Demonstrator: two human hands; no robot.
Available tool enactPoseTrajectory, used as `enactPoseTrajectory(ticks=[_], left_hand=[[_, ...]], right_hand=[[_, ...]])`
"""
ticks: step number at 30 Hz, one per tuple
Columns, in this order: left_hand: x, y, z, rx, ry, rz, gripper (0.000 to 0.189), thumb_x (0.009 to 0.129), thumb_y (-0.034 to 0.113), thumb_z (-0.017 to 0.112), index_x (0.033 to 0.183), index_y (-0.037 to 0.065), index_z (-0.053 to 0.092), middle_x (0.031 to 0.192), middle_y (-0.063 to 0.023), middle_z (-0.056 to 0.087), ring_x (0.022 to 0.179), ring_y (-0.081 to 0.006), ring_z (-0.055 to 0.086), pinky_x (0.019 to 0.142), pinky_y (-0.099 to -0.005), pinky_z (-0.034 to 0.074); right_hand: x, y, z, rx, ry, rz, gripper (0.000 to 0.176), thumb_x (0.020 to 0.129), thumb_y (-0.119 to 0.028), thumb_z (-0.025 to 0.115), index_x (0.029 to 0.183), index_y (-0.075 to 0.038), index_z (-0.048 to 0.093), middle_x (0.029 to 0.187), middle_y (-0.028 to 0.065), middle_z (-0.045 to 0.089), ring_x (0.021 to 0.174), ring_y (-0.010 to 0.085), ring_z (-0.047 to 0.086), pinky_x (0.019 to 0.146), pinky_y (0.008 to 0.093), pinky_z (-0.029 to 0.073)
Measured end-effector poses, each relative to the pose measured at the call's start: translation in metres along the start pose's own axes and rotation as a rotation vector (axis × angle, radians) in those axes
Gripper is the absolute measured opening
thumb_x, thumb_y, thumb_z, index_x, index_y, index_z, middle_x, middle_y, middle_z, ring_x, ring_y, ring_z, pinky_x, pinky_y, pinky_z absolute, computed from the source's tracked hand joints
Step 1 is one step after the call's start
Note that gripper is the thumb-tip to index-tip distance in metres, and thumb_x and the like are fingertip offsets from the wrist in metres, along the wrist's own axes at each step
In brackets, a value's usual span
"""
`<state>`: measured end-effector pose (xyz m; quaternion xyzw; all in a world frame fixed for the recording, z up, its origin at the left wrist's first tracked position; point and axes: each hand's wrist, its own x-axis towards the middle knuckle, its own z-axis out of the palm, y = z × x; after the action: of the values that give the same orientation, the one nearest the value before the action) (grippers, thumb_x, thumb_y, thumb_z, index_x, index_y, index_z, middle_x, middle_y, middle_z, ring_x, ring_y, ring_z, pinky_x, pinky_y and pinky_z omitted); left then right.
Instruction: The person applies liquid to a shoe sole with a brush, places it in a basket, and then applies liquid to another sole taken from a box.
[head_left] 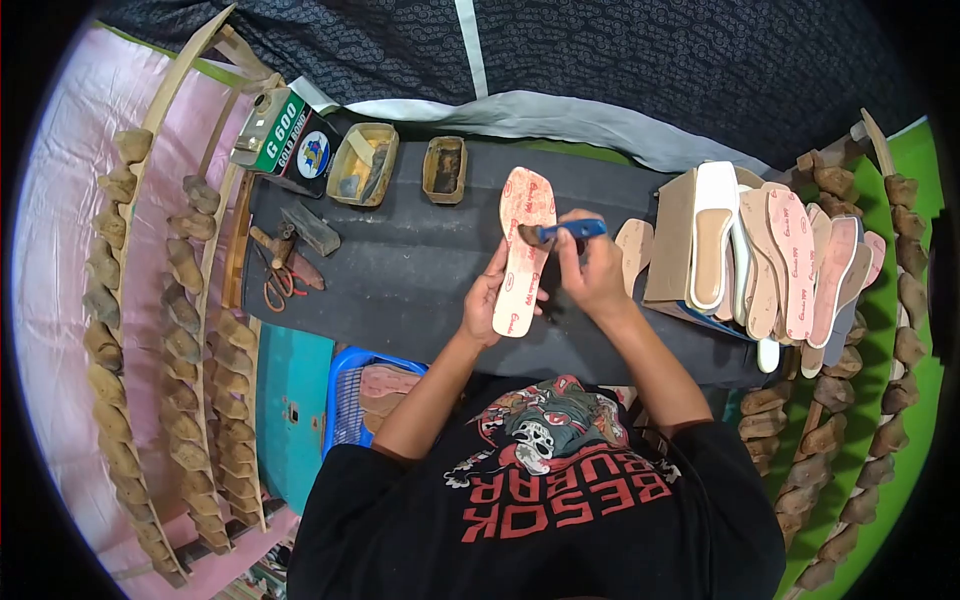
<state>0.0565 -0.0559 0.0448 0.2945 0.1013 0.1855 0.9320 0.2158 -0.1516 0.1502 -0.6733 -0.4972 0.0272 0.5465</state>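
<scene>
- Black printed T-shirt [540, 470] fills the bottom centre of the frame, nearest the lens.
- Left hand [485, 305], at centre, pinches the long edges of a printed insole [517, 285], thumb at the left edge and fingertips showing at the right. For good work, this grip seems best low and at the rim, fingers clear of the face.
- Right hand [595, 275], just right of centre, grips the blue handle of a brush [580, 230]; its bristles appear to meet the insole's middle. Short, even strokes run out to the edge would probably cover best, with light pressure at the narrow waist. How wet the bristles are, I cannot tell.
- Blue basket [337, 400], lower left of centre, holds more cut pieces.
- Dark worktable [400, 265] spans the centre.
- Carton [668, 240], right of centre, bears a leaning row of insoles [790, 260]; wet faces would be better off apart from it.
- 2 trays, a wide one [352, 198] and a small one [443, 197], sit upper left of centre; beside them stands a G 600 tin [285, 140].
- Dark patterned curtain [620, 60] hangs across the top.
</scene>
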Motion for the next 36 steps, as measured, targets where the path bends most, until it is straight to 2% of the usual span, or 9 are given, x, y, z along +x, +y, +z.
enactPoseTrajectory(ticks=[2, 8, 15, 19, 21, 26, 30, 32, 36], left_hand=[[-0.001, -0.001, 0.005, -0.017, 0.012, 0.006, 0.072, 0.099, 0.027, 0.035, 0.168, 0.022, 0.013, 0.143, -0.019, 0.057, 0.101, -0.039, 0.07, 0.079, -0.048, 0.064], [0.004, 0.0, -0.001, -0.106, 0.159, 0.056, 0.074, 0.098, 0.029, 0.036, 0.168, 0.024, 0.011, 0.143, -0.0177, 0.057, 0.105, -0.038, 0.07, 0.081, -0.0479, 0.063], [0.006, 0.011, 0.008, 0.043, 0.001, 0.03, 0.075, 0.097, 0.028, 0.036, 0.168, 0.021, 0.012, 0.148, -0.0178, 0.053, 0.103, -0.038, 0.07, 0.082, -0.0482, 0.063], [0.01, 0.006, 0.013, -0.04, 0.143, 0.063, 0.077, 0.095, 0.028, 0.038, 0.167, 0.019, 0.014, 0.144, -0.0184, 0.056, 0.103, -0.0383, 0.07, 0.079, -0.0487, 0.064], [0.01, 0.005, 0.01, -0.013, 0.108, 0.059, 0.077, 0.095, 0.028, 0.038, 0.167, 0.019, 0.014, 0.143, -0.0186, 0.057, 0.102, -0.0383, 0.071, 0.079, -0.0484, 0.064], [0.004, -0.001, 0.009, 0.047, 0.014, -0.004, 0.075, 0.095, 0.03, 0.035, 0.167, 0.019, 0.017, 0.148, -0.0173, 0.054, 0.102, -0.0393, 0.071, 0.078, -0.0491, 0.064], [0.004, -0.008, 0.014, 0.02, 0.049, 0.009, 0.075, 0.096, 0.031, 0.035, 0.167, 0.018, 0.017, 0.148, -0.0169, 0.055, 0.101, -0.039, 0.071, 0.079, -0.0488, 0.064], [0.006, -0.008, 0.015, -0.024, 0.113, 0.029, 0.078, 0.094, 0.03, 0.038, 0.167, 0.018, 0.014, 0.14, -0.0176, 0.058, 0.099, -0.0366, 0.071, 0.078, -0.0463, 0.064], [0.002, -0.006, 0.01, -0.005, 0.126, 0.045, 0.076, 0.095, 0.031, 0.037, 0.167, 0.018, 0.017, 0.139, -0.0171, 0.059, 0.101, -0.0366, 0.071, 0.078, -0.047, 0.064]], right_hand=[[0.004, 0.004, -0.002, -0.001, 0.018, -0.01, 0.012, 0.098, -0.006, 0.064, 0.105, 0.003, 0.059, 0.092, 0.016, 0.069, 0.067, 0.03, 0.069, 0.06, 0.0396, 0.054], [-0.025, -0.007, 0.014, 0.076, -0.05, -0.195, 0.017, 0.094, -0.004, 0.067, 0.108, 0.003, 0.06, 0.093, 0.0178, 0.069, 0.076, 0.0353, 0.07, 0.071, 0.042, 0.056], [-0.003, 0.006, -0.004, -0.008, -0.006, -0.076, 0.014, 0.096, -0.004, 0.065, 0.107, 0.003, 0.061, 0.096, 0.0162, 0.069, 0.076, 0.0327, 0.07, 0.067, 0.0405, 0.056], [-0.017, -0.003, -0.011, 0.009, -0.078, -0.138, 0.013, 0.095, -0.003, 0.065, 0.106, 0.003, 0.06, 0.095, 0.0157, 0.069, 0.075, 0.0329, 0.07, 0.069, 0.0406, 0.056], [-0.024, -0.002, -0.008, 0.03, -0.073, -0.21, 0.013, 0.095, -0.003, 0.065, 0.106, 0.003, 0.06, 0.097, 0.017, 0.07, 0.077, 0.0342, 0.07, 0.071, 0.0414, 0.056], [-0.011, 0.019, -0.017, -0.065, 0.008, -0.029, 0.012, 0.098, -0.005, 0.064, 0.105, 0.003, 0.061, 0.1, 0.0178, 0.07, 0.078, 0.0343, 0.071, 0.069, 0.0407, 0.056], [-0.011, 0.012, -0.017, -0.064, -0.034, -0.1, 0.013, 0.096, -0.004, 0.065, 0.106, 0.003, 0.061, 0.098, 0.0182, 0.07, 0.079, 0.035, 0.07, 0.071, 0.0417, 0.056], [-0.023, 0.011, -0.011, -0.023, -0.065, -0.153, 0.014, 0.094, -0.004, 0.067, 0.105, 0.003, 0.061, 0.096, 0.0184, 0.07, 0.08, 0.0354, 0.07, 0.074, 0.0432, 0.056], [-0.026, 0.011, -0.013, -0.009, -0.091, -0.056, 0.015, 0.096, -0.005, 0.066, 0.108, 0.003, 0.06, 0.097, 0.0175, 0.07, 0.075, 0.0326, 0.07, 0.068, 0.041, 0.055]])
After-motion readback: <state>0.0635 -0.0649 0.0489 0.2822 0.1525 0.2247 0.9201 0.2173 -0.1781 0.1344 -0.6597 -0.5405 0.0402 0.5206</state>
